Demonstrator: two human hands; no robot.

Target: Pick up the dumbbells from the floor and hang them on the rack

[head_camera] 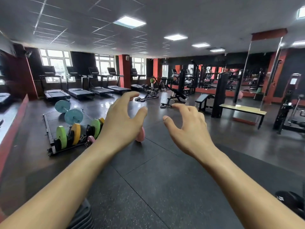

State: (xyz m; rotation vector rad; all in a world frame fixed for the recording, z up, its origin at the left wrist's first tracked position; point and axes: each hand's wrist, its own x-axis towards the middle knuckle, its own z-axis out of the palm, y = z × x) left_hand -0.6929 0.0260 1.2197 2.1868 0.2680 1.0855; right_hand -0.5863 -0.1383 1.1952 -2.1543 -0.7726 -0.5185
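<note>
Both my arms reach forward over the black rubber floor. My left hand (121,120) and my right hand (188,125) hang in the air with fingers loosely curved, holding nothing. A pink-plated barbell lies on the floor beyond my left hand: one pink plate (140,135) shows right of the wrist, another (91,139) left of it, and its bar is hidden behind the hand. Left of it, a low black floor rack (51,142) holds green (61,137) and yellow (76,133) plated bars. A teal-plated barbell (73,116) rests further back on the same rack.
Treadmills (79,92) line the far windows. Black benches (176,96) and weight machines (219,93) stand ahead right, with a wooden bench (242,109) by the mirrors. A dark object (290,202) sits at the bottom right edge. Open rubber flooring lies directly below my arms.
</note>
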